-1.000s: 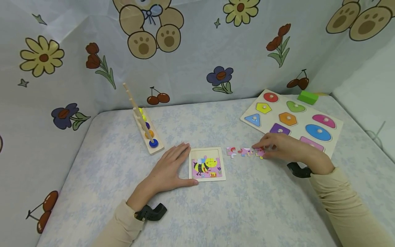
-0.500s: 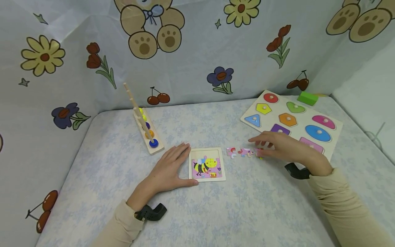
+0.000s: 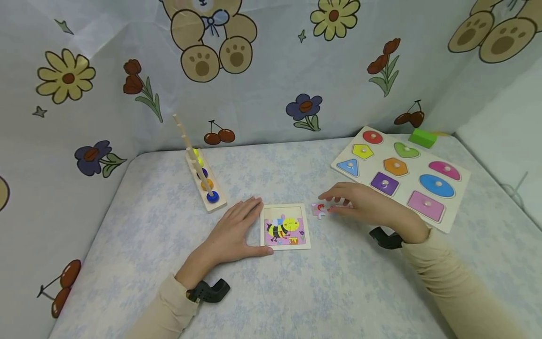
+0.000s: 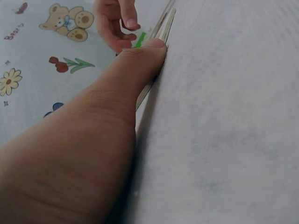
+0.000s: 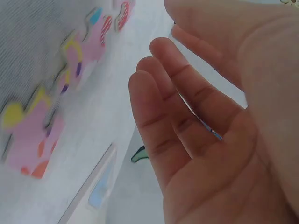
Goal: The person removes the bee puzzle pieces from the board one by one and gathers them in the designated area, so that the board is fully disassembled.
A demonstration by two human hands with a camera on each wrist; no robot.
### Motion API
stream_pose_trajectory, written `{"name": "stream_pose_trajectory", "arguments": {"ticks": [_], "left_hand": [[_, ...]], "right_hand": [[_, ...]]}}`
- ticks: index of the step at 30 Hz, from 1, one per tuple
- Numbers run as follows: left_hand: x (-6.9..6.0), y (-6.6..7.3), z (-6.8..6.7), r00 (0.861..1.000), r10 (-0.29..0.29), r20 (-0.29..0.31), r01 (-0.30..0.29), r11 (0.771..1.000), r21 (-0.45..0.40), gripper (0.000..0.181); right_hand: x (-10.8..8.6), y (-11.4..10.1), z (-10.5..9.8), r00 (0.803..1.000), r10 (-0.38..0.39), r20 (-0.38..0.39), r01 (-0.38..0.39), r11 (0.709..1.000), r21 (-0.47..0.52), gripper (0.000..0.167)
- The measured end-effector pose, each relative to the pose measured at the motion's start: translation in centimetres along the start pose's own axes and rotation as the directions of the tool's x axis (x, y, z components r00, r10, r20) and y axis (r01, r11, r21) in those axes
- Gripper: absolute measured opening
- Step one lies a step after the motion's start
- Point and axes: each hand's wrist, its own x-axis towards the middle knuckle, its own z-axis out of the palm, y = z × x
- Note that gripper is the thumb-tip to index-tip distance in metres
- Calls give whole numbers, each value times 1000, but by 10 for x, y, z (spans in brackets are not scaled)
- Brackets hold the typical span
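A square wooden puzzle frame (image 3: 282, 210) with a bee picture lies flat on the table; a strip along its top is bare wood. My left hand (image 3: 230, 235) rests against the frame's left side, fingers and thumb spread, the thumb (image 4: 152, 49) along its lower edge. Right of the frame lies a short row of pink jigsaw pieces (image 3: 318, 210), partly hidden in the head view. Above them hovers my right hand (image 3: 360, 202), holding nothing. In the right wrist view its fingers (image 5: 154, 107) are relaxed, apart from the piece with orange spots (image 5: 35, 144).
A wooden shape board (image 3: 406, 181) with knobbed pieces lies beyond my right hand, and a green block (image 3: 422, 138) stands behind it. At the back left is a wooden peg stand (image 3: 215, 205) with coloured beads. A patterned cloth (image 3: 262, 94) hangs behind the table.
My right hand has let go of the rightmost jigsaw piece and moved left along the row, over the middle pieces. My left hand stays at the frame. The head view has shifted slightly.
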Motion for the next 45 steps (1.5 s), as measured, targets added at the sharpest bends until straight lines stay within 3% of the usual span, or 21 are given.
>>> {"name": "stream_pose_trajectory", "arguments": {"ticks": [15,34,45], "left_hand": [[1,0,0,1000,-10,7,10,1000,12,118],[1,-2,0,1000,-1,11,1,1000,1,116],[0,-2,0,1000,13,1,-13,1000,-7,116]], "right_hand": [[34,-36,14,990,-138,-1,138,990,-10,35],[54,-71,45,980,-198,31,198,980,16,35],[56,-76,59,978,-205,34,205,979,7,36]]}}
